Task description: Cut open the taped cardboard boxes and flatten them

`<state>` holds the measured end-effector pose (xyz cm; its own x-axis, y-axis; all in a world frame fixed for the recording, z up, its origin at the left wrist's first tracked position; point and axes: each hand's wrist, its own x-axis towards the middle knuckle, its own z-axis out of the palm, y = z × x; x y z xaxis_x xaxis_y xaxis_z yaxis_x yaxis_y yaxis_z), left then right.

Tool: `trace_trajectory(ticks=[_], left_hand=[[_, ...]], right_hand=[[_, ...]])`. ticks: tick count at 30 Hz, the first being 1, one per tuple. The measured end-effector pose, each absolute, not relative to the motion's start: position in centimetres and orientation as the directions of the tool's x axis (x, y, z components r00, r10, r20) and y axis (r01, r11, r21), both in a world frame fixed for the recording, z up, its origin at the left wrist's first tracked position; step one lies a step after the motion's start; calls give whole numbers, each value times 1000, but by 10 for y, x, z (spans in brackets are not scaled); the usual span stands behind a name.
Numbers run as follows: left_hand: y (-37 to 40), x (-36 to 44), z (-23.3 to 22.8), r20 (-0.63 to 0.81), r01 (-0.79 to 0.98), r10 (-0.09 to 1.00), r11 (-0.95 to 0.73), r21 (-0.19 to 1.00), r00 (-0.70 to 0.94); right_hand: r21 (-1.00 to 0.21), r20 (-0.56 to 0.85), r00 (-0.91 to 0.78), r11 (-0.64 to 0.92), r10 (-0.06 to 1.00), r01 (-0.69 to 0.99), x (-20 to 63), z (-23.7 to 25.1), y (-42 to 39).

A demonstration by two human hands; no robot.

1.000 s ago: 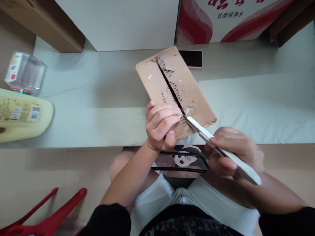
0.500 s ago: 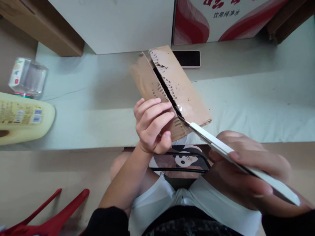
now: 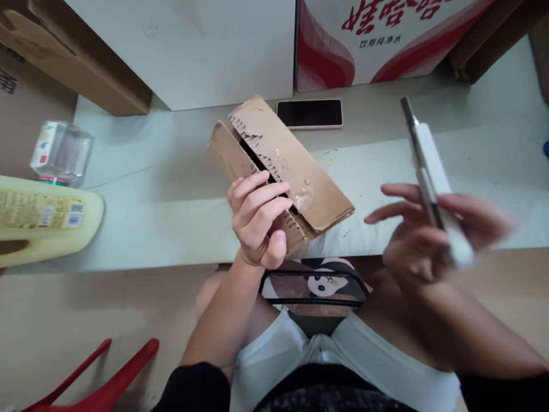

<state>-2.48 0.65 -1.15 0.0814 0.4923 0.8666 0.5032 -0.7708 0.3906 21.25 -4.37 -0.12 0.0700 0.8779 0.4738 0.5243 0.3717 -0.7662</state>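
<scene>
A small brown cardboard box [image 3: 300, 166] lies tilted at the front edge of the table, with a ragged dark slit along its top. My left hand [image 3: 259, 220] grips its near left side, fingers laid over the slit and thumb below. Away to the right, my right hand [image 3: 429, 234] is raised, holding a white utility knife [image 3: 435, 160] between thumb and fingers. The knife's metal blade end points up and away, apart from the box. Motion blurs part of this hand and the knife's lower end.
Behind the box lies a phone [image 3: 309, 113]. A white carton [image 3: 193, 51] and a red-and-white carton [image 3: 386, 46] stand at the back. On the left are a clear bottle [image 3: 64, 151] and a yellow bottle [image 3: 47, 220]. A red chair [image 3: 115, 377] stands on the floor.
My right hand has drawn the knife out of the slit and moved it up and right, turning its blade upward. My left hand keeps hold of the box, which sits slightly further left.
</scene>
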Motion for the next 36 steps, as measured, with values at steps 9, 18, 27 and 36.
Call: trace_trajectory(ticks=[9,18,27,36], left_hand=[[4,-25,-8,842,519,531,-749,412,96],[3,-27,-5,839,546,531,-740,393,116],[12,-32,-25,888,577,452,-704,414,-85],[25,-51,-37,838,496,478,-678,543,-263]], right_hand=[[-544,101,76,-9,992,839,210,-21,2],[-280,-172,151,-195,973,940,205,-14,10],[-222,-46,117,-124,992,967,215,-32,12],[-435,157,-270,312,950,845,193,-50,9]])
